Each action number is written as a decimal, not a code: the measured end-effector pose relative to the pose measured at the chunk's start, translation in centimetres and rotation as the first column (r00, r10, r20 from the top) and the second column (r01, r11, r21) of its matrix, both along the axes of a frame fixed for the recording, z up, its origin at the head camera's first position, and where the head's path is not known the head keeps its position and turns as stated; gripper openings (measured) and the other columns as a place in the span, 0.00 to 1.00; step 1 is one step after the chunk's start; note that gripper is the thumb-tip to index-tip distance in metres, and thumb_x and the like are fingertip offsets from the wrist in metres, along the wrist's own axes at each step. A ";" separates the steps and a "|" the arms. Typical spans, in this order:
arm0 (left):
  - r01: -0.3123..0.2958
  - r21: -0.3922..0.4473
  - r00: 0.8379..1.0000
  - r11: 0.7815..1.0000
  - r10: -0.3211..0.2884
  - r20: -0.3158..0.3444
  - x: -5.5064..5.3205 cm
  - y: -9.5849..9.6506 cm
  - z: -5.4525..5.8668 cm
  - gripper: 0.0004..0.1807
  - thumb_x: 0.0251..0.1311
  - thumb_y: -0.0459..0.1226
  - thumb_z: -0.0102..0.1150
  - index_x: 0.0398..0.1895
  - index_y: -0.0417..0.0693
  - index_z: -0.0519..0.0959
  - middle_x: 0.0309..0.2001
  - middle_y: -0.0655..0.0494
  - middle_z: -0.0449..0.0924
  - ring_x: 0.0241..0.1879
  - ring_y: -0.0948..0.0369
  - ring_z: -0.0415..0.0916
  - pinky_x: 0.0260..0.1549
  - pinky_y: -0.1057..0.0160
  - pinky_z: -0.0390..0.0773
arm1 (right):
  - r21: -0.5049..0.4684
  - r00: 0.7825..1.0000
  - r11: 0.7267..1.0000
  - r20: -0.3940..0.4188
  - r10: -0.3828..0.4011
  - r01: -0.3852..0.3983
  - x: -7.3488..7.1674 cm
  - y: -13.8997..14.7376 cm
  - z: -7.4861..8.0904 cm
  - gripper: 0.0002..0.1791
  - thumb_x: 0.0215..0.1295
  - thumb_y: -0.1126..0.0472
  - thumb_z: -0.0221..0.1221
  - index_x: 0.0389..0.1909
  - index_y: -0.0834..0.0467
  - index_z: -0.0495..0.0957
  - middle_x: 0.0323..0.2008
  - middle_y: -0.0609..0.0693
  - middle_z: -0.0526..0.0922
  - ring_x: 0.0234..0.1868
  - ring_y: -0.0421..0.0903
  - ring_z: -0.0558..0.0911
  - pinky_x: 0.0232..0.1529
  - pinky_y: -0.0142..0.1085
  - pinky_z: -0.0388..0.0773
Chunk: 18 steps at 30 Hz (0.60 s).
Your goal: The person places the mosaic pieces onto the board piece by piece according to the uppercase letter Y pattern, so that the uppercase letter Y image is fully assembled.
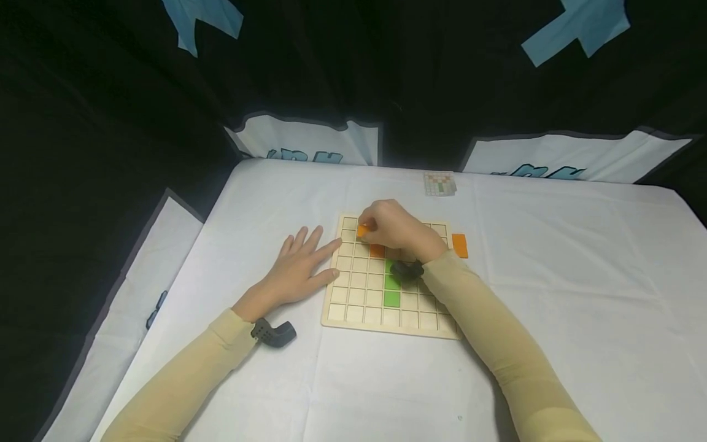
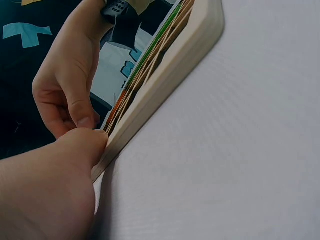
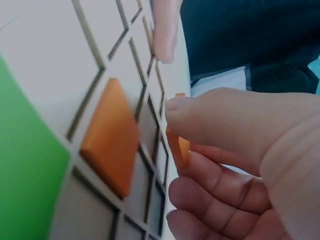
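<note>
White cloth covers the counter [image 1: 558, 245], and a black curtain [image 1: 397, 86] hangs behind it. On this cloth lies a wooden grid board [image 1: 356, 297], set in front of the person, probably so that both hands can reach it comfortably. The right hand [image 1: 394, 227] pinches an orange tile [image 3: 179, 147] between thumb and curled fingers, over the upper left part of the board; I cannot tell if this tile touches the grid. Such a fingertip hold seems suitable for a thin piece and small squares. The left hand [image 1: 300, 270] has its fingers straight and spread, with thumb and index finger at the board's left edge, perhaps to keep it from sliding. Green tiles [image 1: 392, 299] stand in one column. More orange [image 1: 459, 245] waits just beside the right edge, and a patterned card [image 1: 440, 183] lies beyond, likely for easy viewing.
</note>
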State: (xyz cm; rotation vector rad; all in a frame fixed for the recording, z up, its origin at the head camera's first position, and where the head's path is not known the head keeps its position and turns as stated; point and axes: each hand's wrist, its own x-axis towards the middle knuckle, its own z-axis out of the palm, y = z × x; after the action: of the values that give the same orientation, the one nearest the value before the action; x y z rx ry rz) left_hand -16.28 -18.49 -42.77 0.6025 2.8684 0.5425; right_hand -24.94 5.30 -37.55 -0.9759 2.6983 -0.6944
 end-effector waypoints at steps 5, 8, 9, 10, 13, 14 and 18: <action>-0.001 0.001 1.000 1.000 0.001 0.005 0.1 0.1 0.2 0.37 0.73 0.58 0.48 0.81 0.60 0.57 0.83 0.39 0.41 0.82 0.35 0.31 0.77 0.30 0.35 | 0.010 1.000 1.000 0.001 0.013 -0.013 -0.2 -0.2 -0.5 0.01 0.60 0.65 0.69 0.32 0.58 0.87 0.30 0.50 0.83 0.36 0.47 0.73 0.43 0.40 0.75; 0.000 0.001 1.000 1.000 0.000 0.003 0.1 0.1 0.3 0.37 0.73 0.57 0.48 0.81 0.60 0.57 0.83 0.39 0.41 0.82 0.35 0.32 0.77 0.30 0.35 | 0.011 1.000 1.000 -0.003 0.007 -0.007 -0.3 -0.3 -0.8 0.02 0.60 0.65 0.68 0.33 0.58 0.87 0.32 0.49 0.85 0.37 0.47 0.75 0.45 0.40 0.77; 0.000 0.000 1.000 1.000 0.000 0.002 0.1 0.1 0.4 0.37 0.73 0.58 0.48 0.81 0.60 0.57 0.83 0.39 0.41 0.82 0.35 0.32 0.77 0.30 0.35 | 0.012 1.000 1.000 -0.002 0.007 -0.007 -0.3 -0.3 -0.8 0.02 0.60 0.65 0.68 0.33 0.58 0.87 0.32 0.50 0.85 0.37 0.47 0.75 0.46 0.41 0.77; 0.000 -0.001 1.000 1.000 0.000 0.003 0.1 0.1 0.4 0.37 0.73 0.58 0.48 0.81 0.60 0.58 0.83 0.39 0.41 0.82 0.35 0.32 0.77 0.30 0.35 | 0.012 1.000 1.000 -0.002 0.005 -0.005 -0.3 -0.4 -0.9 0.02 0.60 0.66 0.68 0.34 0.58 0.87 0.32 0.50 0.86 0.37 0.47 0.75 0.46 0.41 0.77; 0.000 -0.001 1.000 1.000 0.000 0.003 0.1 0.1 0.4 0.37 0.73 0.58 0.48 0.81 0.60 0.58 0.83 0.39 0.41 0.82 0.35 0.32 0.77 0.30 0.35 | 0.018 1.000 1.000 -0.002 -0.002 0.002 -0.4 -0.4 -1.0 0.04 0.59 0.66 0.67 0.35 0.58 0.88 0.34 0.51 0.87 0.38 0.48 0.76 0.48 0.42 0.78; 0.000 0.000 1.000 1.000 0.000 0.003 0.2 0.1 0.4 0.37 0.73 0.58 0.48 0.81 0.60 0.58 0.83 0.39 0.42 0.82 0.35 0.32 0.77 0.30 0.35 | 0.022 1.000 1.000 -0.002 -0.003 0.003 -0.4 -0.4 -1.0 0.04 0.60 0.66 0.67 0.35 0.58 0.88 0.35 0.51 0.87 0.38 0.48 0.76 0.49 0.42 0.79; 0.003 0.005 1.000 1.000 -0.003 0.001 0.2 0.1 0.5 0.36 0.73 0.57 0.49 0.81 0.60 0.58 0.83 0.38 0.42 0.82 0.35 0.32 0.76 0.30 0.36 | 0.027 1.000 1.000 0.004 -0.016 0.015 -0.4 -0.4 -1.1 0.07 0.60 0.66 0.68 0.39 0.59 0.88 0.38 0.52 0.89 0.39 0.48 0.77 0.51 0.43 0.80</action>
State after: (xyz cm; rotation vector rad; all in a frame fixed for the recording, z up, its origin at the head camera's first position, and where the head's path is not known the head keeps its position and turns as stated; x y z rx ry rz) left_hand -16.10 -18.34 -42.31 0.6068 2.8656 0.5496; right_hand -25.36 4.90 -38.65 -0.9472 2.7074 -0.6600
